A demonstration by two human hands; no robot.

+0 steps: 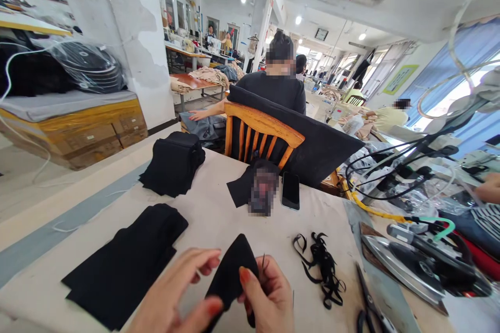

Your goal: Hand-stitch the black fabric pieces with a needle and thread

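Both of my hands hold one small black fabric piece [231, 270] just above the cloth-covered table [211, 213] at the bottom centre. My left hand [175, 296] pinches its lower left edge between thumb and fingers. My right hand [267, 299] grips its right edge with the thumb on top. The piece ends in a rounded point facing away from me. A spread of flat black fabric pieces [125, 265] lies to the left of my hands. Black strips [322, 268] lie tangled to the right.
A folded black stack [174, 164] sits further back, with a black phone [290, 190] and a blurred item mid-table. Scissors [369, 304] and an iron [414, 265] with hoses lie at the right. A seated person [275, 86] in a wooden chair [260, 138] faces away. Another person's arm [488, 190] shows far right.
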